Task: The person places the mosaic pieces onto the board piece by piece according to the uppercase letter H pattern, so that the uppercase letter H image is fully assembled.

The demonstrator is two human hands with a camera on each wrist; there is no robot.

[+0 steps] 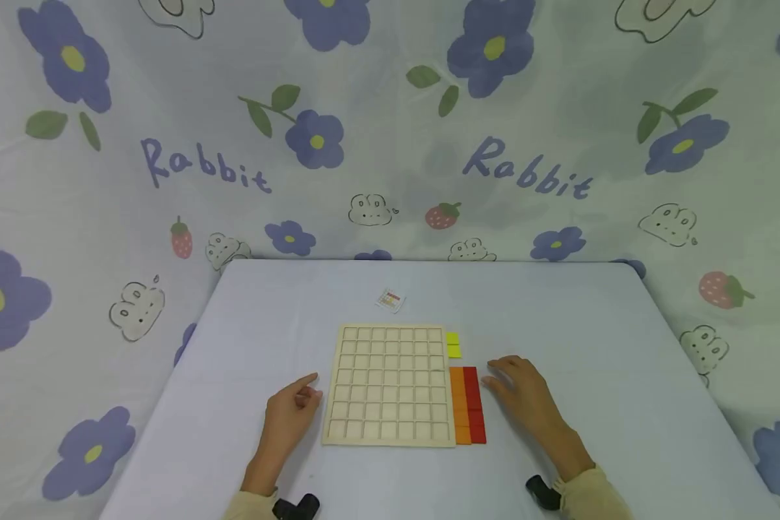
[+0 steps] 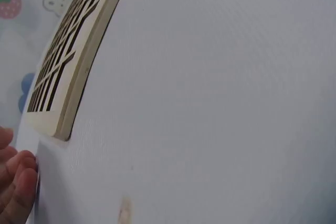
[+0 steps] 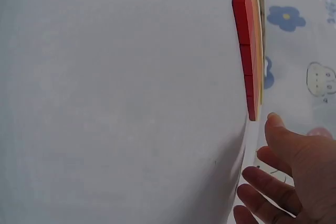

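Note:
A wooden grid board (image 1: pixel 388 393) with square compartments lies on the white table. Along its right edge stand orange tiles (image 1: pixel 461 404) and, outside them, a column of red tiles (image 1: pixel 474 404); two yellow tiles (image 1: pixel 453 345) lie higher up. My left hand (image 1: pixel 290 413) rests by the board's left edge, fingers loosely curled and holding nothing. To the right of the red tiles my right hand (image 1: pixel 525 393) hovers apart from them, its fingers relaxed. In the right wrist view, the red tiles (image 3: pixel 242 30) run up from near the thumb.
A small printed card (image 1: pixel 391 300) lies behind the board. The table (image 1: pixel 266 310) ends at a patterned curtain (image 1: pixel 390 144) with flowers and rabbits. Black wrist cameras (image 1: pixel 544 492) sit at both cuffs.

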